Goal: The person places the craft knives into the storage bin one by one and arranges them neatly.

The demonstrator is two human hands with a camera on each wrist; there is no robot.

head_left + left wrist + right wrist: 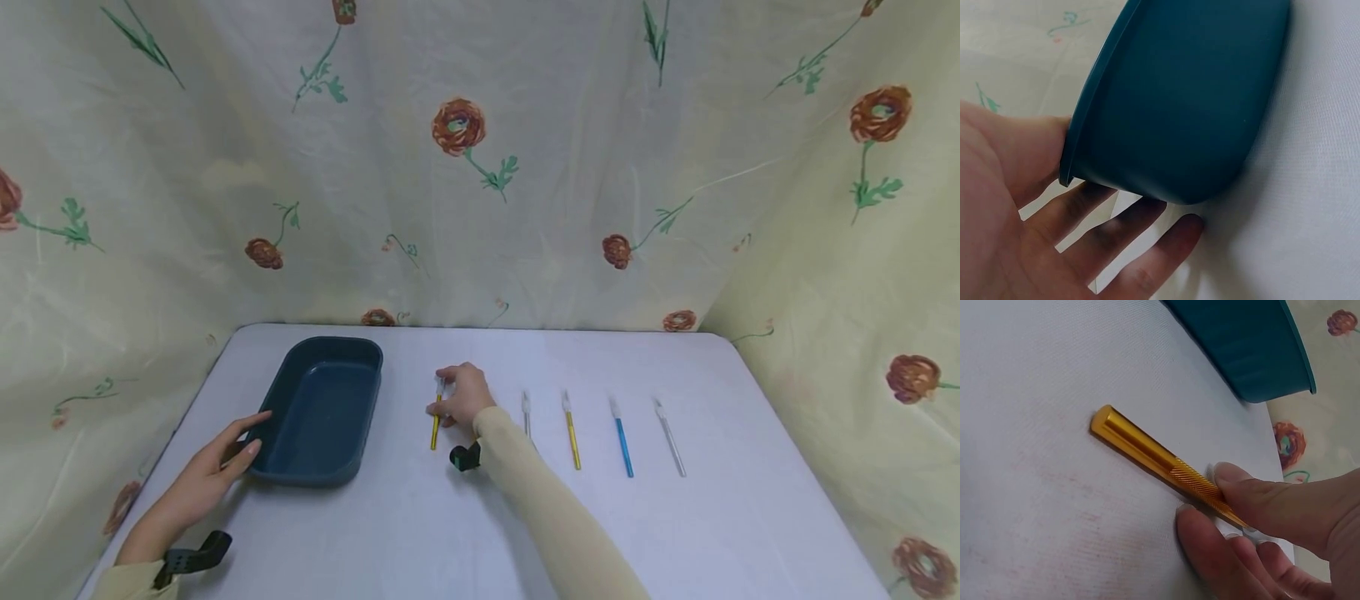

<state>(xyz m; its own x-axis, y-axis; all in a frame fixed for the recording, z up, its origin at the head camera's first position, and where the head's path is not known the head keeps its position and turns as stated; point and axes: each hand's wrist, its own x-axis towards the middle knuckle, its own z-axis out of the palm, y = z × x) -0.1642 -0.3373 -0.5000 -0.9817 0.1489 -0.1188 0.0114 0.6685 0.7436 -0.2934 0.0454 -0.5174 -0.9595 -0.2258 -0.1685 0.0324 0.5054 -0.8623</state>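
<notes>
A dark blue rectangular tray [322, 417] stands at the left of the white table. My left hand [202, 479] holds its near-left corner, the thumb at the rim and the fingers against the outer wall, as the left wrist view of the tray [1179, 94] shows. Right of the tray, my right hand [467, 396] pinches a gold craft knife [1141, 447] by its knurled grip, between thumb and fingers. The knife's smooth end points toward me and lies at or close to the tabletop. Its capped tip is partly hidden by the fingers.
Farther right lie more craft knives in a row: a silver one [527, 408] partly behind the right forearm, a yellow one [572, 437], a blue one [622, 442] and another silver one [671, 442]. A flowered curtain [525, 208] hangs behind the table.
</notes>
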